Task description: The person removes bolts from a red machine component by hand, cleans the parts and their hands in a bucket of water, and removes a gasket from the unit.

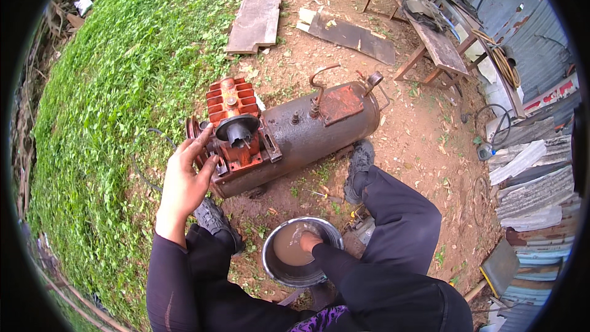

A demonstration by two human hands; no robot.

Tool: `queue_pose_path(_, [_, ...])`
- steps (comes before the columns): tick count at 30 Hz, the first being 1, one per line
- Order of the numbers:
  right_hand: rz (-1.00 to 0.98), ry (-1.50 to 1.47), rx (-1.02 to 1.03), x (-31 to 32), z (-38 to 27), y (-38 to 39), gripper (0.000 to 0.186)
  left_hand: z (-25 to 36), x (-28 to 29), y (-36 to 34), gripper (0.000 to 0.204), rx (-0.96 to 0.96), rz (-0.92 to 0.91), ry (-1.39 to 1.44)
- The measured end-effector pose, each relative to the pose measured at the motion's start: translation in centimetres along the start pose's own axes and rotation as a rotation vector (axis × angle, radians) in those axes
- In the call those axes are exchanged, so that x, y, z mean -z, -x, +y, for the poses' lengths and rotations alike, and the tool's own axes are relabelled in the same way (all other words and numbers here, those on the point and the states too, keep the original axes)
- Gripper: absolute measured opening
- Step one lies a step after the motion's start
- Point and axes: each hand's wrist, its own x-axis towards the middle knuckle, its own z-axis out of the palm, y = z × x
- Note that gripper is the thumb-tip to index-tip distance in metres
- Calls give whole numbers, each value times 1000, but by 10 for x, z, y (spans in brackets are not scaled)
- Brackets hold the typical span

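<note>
A red finned compressor head is mounted on a brown, worn cylindrical tank on the ground in front of me. A black funnel-shaped piece stands on the head's near side. My left hand is beside it, thumb and fingers apart, fingertips close to the piece's left edge; I cannot tell whether they touch. Between my legs is a dark bucket of muddy brown water. My right hand dips into this water, which hides its fingers.
Two flat boards lie on the dirt beyond the tank. Wooden benches holding clutter stand at the far right, by corrugated metal sheets. Green weeds cover the left side. My shoes flank the tank's near side.
</note>
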Motion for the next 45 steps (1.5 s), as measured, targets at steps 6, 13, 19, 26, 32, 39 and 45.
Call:
queue_pose_path(6, [-659, 83, 104, -12, -4, 10, 31, 3, -10, -7, 58, -56, 48, 48])
queue_pose_path(13, [-517, 407, 626, 136, -80, 87, 27, -26, -13, -19, 46, -122, 208, 105])
queue_pose_path(19, [352, -332, 613, 301, -136, 119, 22, -13, -13, -17, 55, -192, 213, 35])
queue_pose_path(26, [662, 2, 737, 294, -155, 44, 16, -9, -28, -31, 48, -169, 220, 16])
queue_pose_path(32, [728, -312, 458, 260, -175, 25, 25, -13, -28, -34, 44, -167, 175, 76])
queue_pose_path(39, [689, -436, 400, 252, -195, 37, 28, -6, -22, -34, 39, -104, 145, 180])
queue_pose_path(45, [740, -410, 349, 258, -190, 26, 27, -11, -20, -38, 39, -121, 149, 144])
